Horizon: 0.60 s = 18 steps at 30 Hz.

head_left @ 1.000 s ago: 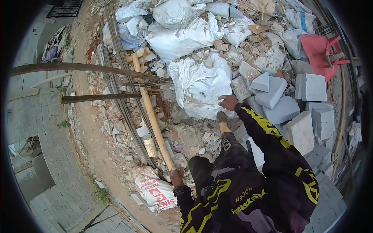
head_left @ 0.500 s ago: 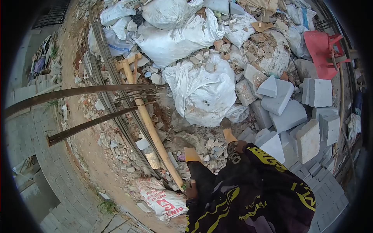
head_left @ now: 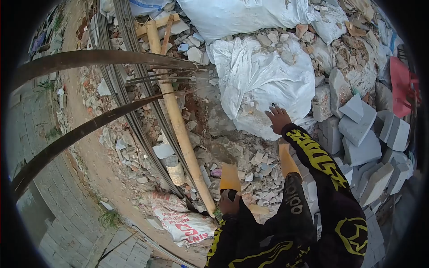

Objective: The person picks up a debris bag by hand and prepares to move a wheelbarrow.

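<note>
My right hand reaches forward over the lower part of a large white sack, its fingers spread with nothing in them. Whether it touches the sack, I cannot tell. My left hand rests at my left knee, near the lower end of a bamboo pole; its fingers are hard to make out. Both my lower legs show between the pole and the grey blocks.
Long metal bars lie beside the pole, and two dark curved bars cross at left. Grey blocks and a red plastic chair are at right. A printed sack lies below, amid rubble.
My right hand has left my right knee and stretched out over the white sack, its fingers spreading. My left hand has shifted onto my left knee. The view has moved closer to the sack.
</note>
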{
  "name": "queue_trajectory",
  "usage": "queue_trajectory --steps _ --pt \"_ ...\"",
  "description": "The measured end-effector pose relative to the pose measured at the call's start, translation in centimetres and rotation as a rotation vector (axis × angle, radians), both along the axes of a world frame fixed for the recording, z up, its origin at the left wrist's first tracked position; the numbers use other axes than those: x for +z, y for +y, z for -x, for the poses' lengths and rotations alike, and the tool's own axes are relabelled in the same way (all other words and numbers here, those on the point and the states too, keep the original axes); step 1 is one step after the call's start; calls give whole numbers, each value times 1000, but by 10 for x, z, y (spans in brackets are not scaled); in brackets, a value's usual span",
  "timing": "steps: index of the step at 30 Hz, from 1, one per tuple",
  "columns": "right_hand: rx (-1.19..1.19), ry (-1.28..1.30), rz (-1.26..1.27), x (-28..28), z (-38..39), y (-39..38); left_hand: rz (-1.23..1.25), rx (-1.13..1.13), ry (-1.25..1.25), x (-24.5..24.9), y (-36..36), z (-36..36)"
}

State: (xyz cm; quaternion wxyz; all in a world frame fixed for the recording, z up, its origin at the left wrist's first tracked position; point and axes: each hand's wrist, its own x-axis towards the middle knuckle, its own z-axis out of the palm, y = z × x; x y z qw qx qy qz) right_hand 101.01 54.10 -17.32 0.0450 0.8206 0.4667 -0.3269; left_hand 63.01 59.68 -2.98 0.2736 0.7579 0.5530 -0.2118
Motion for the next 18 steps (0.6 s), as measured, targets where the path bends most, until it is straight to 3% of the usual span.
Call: queue_trajectory --steps 2,7,8,10,11,14,15,16,18 --pt "175 -113 -28 -39 -11 62 86 77 77 -1 11 -5" --pt "360 -277 -43 -105 -25 172 15 77 75 -15 16 2" --pt "280 -241 -222 -141 -24 174 23 84 95 -16 17 2" --pt "268 -98 266 -122 -23 191 36 99 130 -16 21 0" --pt "157 -69 132 -126 -21 190 38 108 124 -18 21 0" --pt "254 -68 173 -142 -28 186 38 107 98 -16 17 3" --pt "351 -106 229 -137 -32 185 17 89 91 -16 17 4" --pt "355 -157 124 -129 -34 179 -8 76 84 -18 18 5" --pt "241 -114 22 -99 -54 158 -7 127 49 -21 14 13"
